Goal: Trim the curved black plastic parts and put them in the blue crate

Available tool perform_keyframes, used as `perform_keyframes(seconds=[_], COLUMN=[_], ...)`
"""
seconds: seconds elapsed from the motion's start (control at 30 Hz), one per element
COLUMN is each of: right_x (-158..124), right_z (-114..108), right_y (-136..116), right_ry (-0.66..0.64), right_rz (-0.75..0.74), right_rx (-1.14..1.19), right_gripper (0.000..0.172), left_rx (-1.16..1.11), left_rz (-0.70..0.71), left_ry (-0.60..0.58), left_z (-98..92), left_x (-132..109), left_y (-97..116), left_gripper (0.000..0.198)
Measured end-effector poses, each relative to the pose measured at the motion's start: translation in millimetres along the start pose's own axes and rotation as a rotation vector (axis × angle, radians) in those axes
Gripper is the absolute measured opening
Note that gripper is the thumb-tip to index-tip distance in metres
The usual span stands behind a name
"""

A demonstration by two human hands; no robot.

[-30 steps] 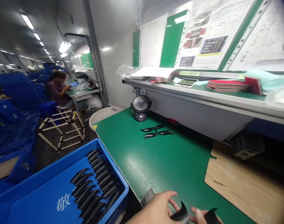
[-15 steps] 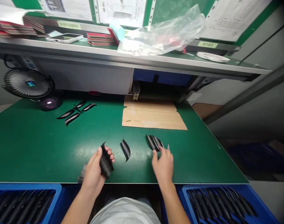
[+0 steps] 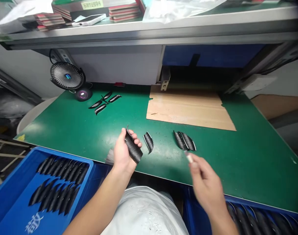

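My left hand [image 3: 123, 151] grips a stack of black curved carbon-fibre parts [image 3: 133, 149] above the green bench top [image 3: 70, 127]. My right hand [image 3: 205, 184], blurred, pinches a small pale tool [image 3: 188, 157] between its fingertips, just below a pair of black curved parts [image 3: 184, 141] lying on the mat. A single black curved part [image 3: 148, 141] lies between the two hands.
Several more black parts [image 3: 103, 100] lie near a small black desk fan [image 3: 67, 76] at the back left. A cardboard sheet [image 3: 188, 109] covers the back middle. Blue trays of black parts sit at the lower left [image 3: 21, 195] and lower right [image 3: 261, 218]. A shelf [image 3: 149, 31] overhangs.
The view swung from the left side to the bench front. My right hand has drawn back from the pair of parts toward me, now holding the small tool. The left hand keeps its stack.
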State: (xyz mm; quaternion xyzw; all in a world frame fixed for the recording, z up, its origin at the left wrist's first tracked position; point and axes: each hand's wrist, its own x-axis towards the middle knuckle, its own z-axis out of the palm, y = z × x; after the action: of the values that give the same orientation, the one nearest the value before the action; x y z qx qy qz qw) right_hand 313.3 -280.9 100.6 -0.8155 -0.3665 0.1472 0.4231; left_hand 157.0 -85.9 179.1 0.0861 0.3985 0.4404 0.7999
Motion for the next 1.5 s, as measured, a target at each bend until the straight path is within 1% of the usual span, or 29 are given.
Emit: perform_keyframes(seconds=[0.03,0.07,0.1,0.17,0.23,0.37,0.47,0.53,0.6,0.73,1.03,1.2,1.3,1.33,1.4,1.43,1.47,1.5], right_x=[-6.4,-11.3,-14.5,-16.1,-13.6,-7.0,-4.7,-4.1,-4.2,-6.8,-12.4,-17.0,-17.7,-17.5,-16.5,-15.6,-14.4,-12.8], right_z=[6.8,13.4,19.4,28.5,32.8,31.6,29.4,29.8,31.5,35.7,39.8,44.4,45.1,45.2,46.4,47.8,49.9,52.8], right_y=[-19.4,-37.4,-52.8,-74.1,-83.9,-88.2,-90.7,-92.7,-94.5,-96.0,-99.6,-103.3,-94.1,-89.0,-79.5,-76.8,-76.4,-78.9], right_ry=[-0.106,-0.183,-0.244,-0.288,-0.315,-0.422,-0.511,-0.532,-0.509,-0.419,-0.230,-0.048,0.054,0.092,0.156,0.176,0.182,0.167], right_rz=[-0.138,-0.249,-0.328,-0.396,-0.387,-0.310,-0.266,-0.243,-0.234,-0.249,-0.343,-0.464,-0.625,-0.692,-0.787,-0.774,-0.704,-0.577], right_rx=[0.056,0.090,0.108,0.114,0.090,0.064,0.050,0.024,-0.018,-0.115,-0.268,-0.334,-0.386,-0.377,-0.262,-0.157,-0.031,0.099], right_gripper=[0.035,0.033,0.033,0.033,0.031,0.027,0.026,0.028,0.029,0.028,0.026,0.024,0.016,0.016,0.025,0.027,0.025,0.021], left_rx=[0.017,0.025,0.025,0.009,-0.006,-0.008,0.014,0.025,0.032,0.042,0.063,0.037,-0.035,-0.073,-0.155,-0.189,-0.212,-0.222], left_rz=[0.018,0.035,0.049,0.079,0.104,0.165,0.210,0.230,0.245,0.273,0.331,0.323,0.266,0.231,0.139,0.094,0.060,0.040], left_ry=[0.016,0.017,0.006,-0.030,-0.059,-0.099,-0.099,-0.090,-0.081,-0.076,-0.058,-0.020,0.022,0.038,0.065,0.073,0.077,0.075], left_z=[1.1,1.9,2.4,2.5,2.0,0.3,-1.0,-1.9,-2.5,-2.7,-2.2,-1.2,-4.6,-6.4,-10.3,-11.8,-12.9,-13.3], left_x=[-0.9,-2.2,-3.6,-7.0,-10.2,-15.3,-18.3,-19.8,-20.8,-22.3,-26.2,-24.7,-18.7,-15.6,-9.2,-6.5,-4.8,-4.3], left_y=[-0.4,-0.7,-0.7,-0.2,0.9,2.3,2.4,2.3,2.2,1.6,-1.3,-0.6,2.1,3.5,6.2,7.1,7.5,7.2], left_gripper=[0.027,0.027,0.028,0.031,0.034,0.038,0.039,0.040,0.041,0.042,0.042,0.040,0.034,0.032,0.028,0.027,0.027,0.026])
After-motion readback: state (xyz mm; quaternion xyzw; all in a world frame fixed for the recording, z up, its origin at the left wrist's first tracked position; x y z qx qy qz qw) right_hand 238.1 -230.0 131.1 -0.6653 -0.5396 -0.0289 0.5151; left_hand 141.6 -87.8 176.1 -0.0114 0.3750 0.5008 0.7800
